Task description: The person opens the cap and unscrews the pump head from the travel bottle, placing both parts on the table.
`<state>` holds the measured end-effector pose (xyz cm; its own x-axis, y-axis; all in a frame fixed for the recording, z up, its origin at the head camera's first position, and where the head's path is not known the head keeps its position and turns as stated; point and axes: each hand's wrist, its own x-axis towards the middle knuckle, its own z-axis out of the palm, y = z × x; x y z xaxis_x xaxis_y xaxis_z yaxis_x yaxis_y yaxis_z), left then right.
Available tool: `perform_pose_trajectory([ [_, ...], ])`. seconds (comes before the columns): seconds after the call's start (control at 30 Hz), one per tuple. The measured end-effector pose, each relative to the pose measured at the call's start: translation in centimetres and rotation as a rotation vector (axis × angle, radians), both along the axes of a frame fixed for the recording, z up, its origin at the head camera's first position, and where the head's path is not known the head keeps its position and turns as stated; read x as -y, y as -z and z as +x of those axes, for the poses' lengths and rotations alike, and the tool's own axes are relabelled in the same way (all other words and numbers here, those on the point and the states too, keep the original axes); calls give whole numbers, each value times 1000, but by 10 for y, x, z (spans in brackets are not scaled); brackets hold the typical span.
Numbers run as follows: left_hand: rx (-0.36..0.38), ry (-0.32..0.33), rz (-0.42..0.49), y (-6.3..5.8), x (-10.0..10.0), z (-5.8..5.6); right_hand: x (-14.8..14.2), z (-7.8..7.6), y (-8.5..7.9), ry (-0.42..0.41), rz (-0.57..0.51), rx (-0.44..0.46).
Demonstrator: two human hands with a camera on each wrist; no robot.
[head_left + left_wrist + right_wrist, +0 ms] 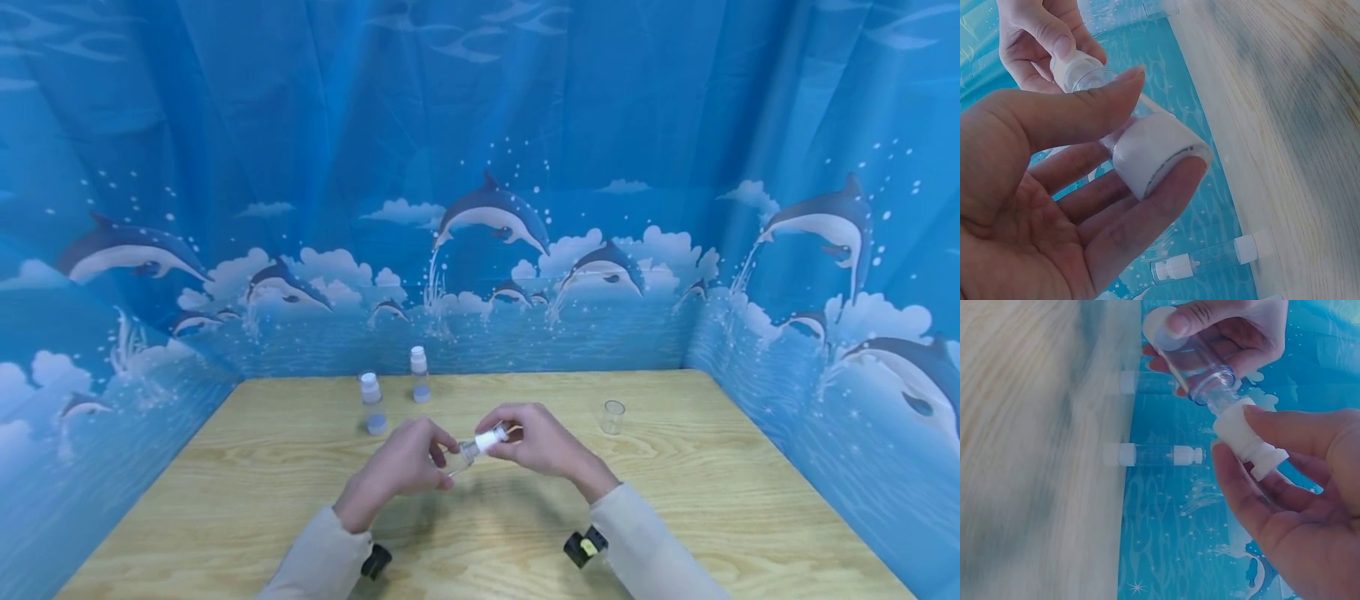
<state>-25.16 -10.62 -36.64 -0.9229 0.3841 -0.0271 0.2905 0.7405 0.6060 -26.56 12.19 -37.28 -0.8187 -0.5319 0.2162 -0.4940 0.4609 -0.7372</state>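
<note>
Above the table my left hand (408, 461) grips a small clear bottle (1192, 362) with a white base (1154, 150), the thumb on one side and fingers on the other. My right hand (538, 440) pinches a white pump top (1238, 428) between thumb and fingers. The pump's clear lower part sits at the bottle's mouth, in line with it; how deep it goes I cannot tell. The bottle lies tilted, its mouth toward my right hand. In the left wrist view, the left thumb covers part of the bottle.
Two similar bottles with white tops stand at the back left, one nearer (372, 404) and one farther (419, 375). A clear cap (612, 417) stands at the back right of the wooden table (712, 492). A blue dolphin-print curtain (360, 167) surrounds the table's back and sides.
</note>
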Motion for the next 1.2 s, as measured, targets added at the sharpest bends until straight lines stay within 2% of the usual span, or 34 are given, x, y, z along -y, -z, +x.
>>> perform_pose_trajectory([
  [0.33, 5, -14, -5, 0, 0, 0, -13, 0, -9, 6, 75, -56],
  [0.53, 2, -17, -12, 0, 0, 0, -19, 0, -14, 73, 106, -23],
  [0.8, 0, -18, -21, 0, 0, 1, -35, -1, -25, 132, 145, -49],
  [1.1, 3, 3, -10, 1, 2, 0, -68, -2, -37, 238, 291, -19],
  [1.2, -2, 3, -17, 1, 2, 0, -81, -1, -39, 245, 332, 1],
])
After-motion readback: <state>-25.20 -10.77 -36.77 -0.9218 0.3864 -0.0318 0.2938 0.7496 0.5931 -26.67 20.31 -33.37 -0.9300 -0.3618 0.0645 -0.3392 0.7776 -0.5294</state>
